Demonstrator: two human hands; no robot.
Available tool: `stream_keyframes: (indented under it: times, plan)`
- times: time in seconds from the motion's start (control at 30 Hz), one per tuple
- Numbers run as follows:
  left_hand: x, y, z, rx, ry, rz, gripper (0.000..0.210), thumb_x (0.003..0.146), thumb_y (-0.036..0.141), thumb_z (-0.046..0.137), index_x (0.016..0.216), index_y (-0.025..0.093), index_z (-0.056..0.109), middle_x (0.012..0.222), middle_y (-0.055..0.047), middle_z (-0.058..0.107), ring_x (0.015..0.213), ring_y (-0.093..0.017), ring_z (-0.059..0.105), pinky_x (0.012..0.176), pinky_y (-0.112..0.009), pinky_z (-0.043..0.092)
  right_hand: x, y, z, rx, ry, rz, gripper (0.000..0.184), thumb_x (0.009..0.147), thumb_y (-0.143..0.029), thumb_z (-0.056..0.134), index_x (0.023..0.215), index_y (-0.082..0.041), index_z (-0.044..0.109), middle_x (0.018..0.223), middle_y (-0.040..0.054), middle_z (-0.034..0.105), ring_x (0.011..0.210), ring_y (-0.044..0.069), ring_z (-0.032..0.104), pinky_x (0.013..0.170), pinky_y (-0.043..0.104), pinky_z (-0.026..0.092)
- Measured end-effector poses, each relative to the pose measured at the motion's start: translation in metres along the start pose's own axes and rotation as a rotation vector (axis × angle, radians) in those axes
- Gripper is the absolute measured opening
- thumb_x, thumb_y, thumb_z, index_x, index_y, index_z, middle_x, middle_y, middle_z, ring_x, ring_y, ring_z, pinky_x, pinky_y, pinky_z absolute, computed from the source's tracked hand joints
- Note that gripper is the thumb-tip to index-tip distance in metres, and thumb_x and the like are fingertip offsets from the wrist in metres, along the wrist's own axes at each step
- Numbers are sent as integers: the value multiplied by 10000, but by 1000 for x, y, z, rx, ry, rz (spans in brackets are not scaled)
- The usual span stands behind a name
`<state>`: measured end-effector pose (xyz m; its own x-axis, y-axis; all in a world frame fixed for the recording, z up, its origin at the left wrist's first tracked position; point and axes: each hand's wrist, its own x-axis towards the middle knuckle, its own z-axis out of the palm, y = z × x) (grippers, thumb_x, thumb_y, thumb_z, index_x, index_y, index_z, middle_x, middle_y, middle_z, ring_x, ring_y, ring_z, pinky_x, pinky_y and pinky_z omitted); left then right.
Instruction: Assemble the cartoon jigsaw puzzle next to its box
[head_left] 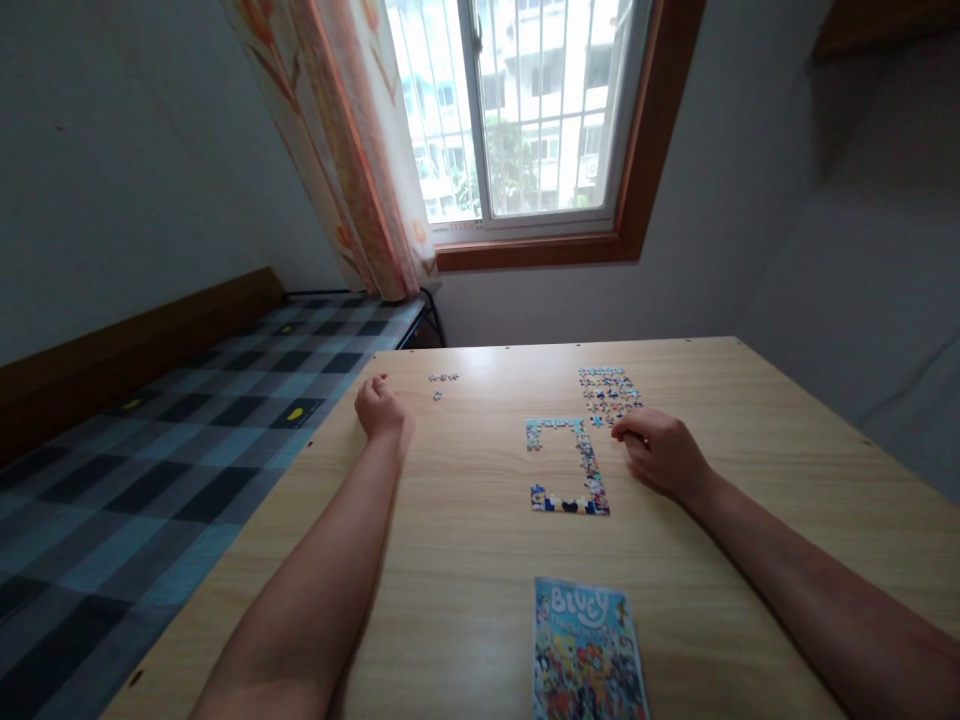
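Note:
A partly joined jigsaw puzzle border [598, 490] lies mid-table, with its left side broken by a gap. My right hand [664, 448] is just right of it, thumb and fingers pinched together. Whatever those fingertips hold, if anything, is too small to make out. Just beyond them, loose puzzle pieces [606, 385] are laid out in rows. My left hand [377, 405] rests loosely curled at the table's left edge, with nothing visible in it. A few more pieces [443, 377] lie to its right, and a single piece [437, 396] sits nearer to me.
A colourful box or booklet marked "Bluey" [589, 650] lies near me on the wooden table [465, 560]. Along the left stands a bed with a checked cover [172, 440]. A curtain [352, 150] hangs beside the barred window [540, 120] beyond the table.

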<state>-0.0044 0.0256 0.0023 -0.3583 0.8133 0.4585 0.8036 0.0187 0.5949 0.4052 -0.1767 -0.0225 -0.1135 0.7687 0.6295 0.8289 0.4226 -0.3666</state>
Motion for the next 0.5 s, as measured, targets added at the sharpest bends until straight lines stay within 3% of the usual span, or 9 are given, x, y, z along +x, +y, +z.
stream_keyframes:
  times: [0.27,0.5]
  plan:
    - [-7,-3,8,156,-226,115,378,899,180,456,1165,211,721,1265,-108,705,1198,-277,610,1066,-395,435,2,-1,1,22,14,13,212,795,-106,505,732,-229,665,739,33,709,704,226,676,675,352,516]
    - [-23,11,9,269,-277,224,413,933,299,476,1274,198,686,1419,-144,599,1336,-313,492,1151,-464,338,2,-2,2,21,30,-16,216,798,-96,506,737,-235,660,748,27,713,716,229,683,685,358,522]
